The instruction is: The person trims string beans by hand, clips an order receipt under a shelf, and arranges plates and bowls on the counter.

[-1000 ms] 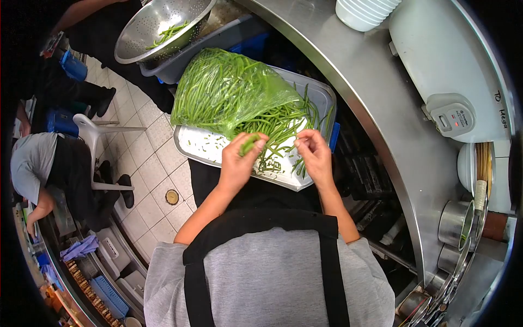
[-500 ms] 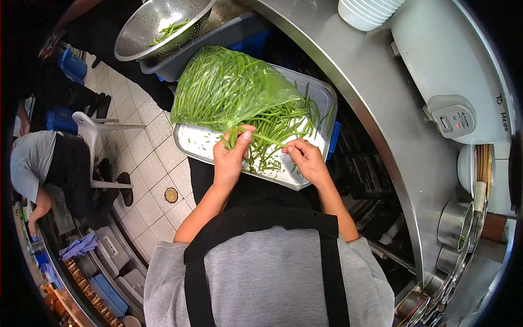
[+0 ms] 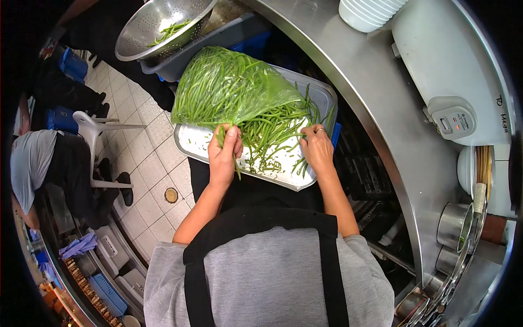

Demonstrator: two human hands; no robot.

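Observation:
Several green beans (image 3: 220, 136) are in my left hand (image 3: 225, 154), its fingers closed round them at the tray's left front. One bean hangs down below that hand. My right hand (image 3: 318, 148) is at the right side of the tray, its fingertips pinched at a green bean (image 3: 294, 135) on the loose pile. Loose green beans (image 3: 269, 128) spill from a clear plastic bag (image 3: 234, 90) full of them. Bag and pile lie on a metal tray (image 3: 190, 143), where short snipped ends are scattered.
A steel colander (image 3: 131, 41) with some beans stands at the back left, by a grey tub (image 3: 163, 68). A steel counter (image 3: 376, 87) curves along the right, bearing stacked white bowls (image 3: 362, 16) and a rice cooker (image 3: 449, 71). Another person (image 3: 35, 161) bends near a white chair (image 3: 90, 131).
My right hand has moved right and slightly up, off the bean stretched between my hands and onto the pile. My left hand has shifted slightly left, still holding beans.

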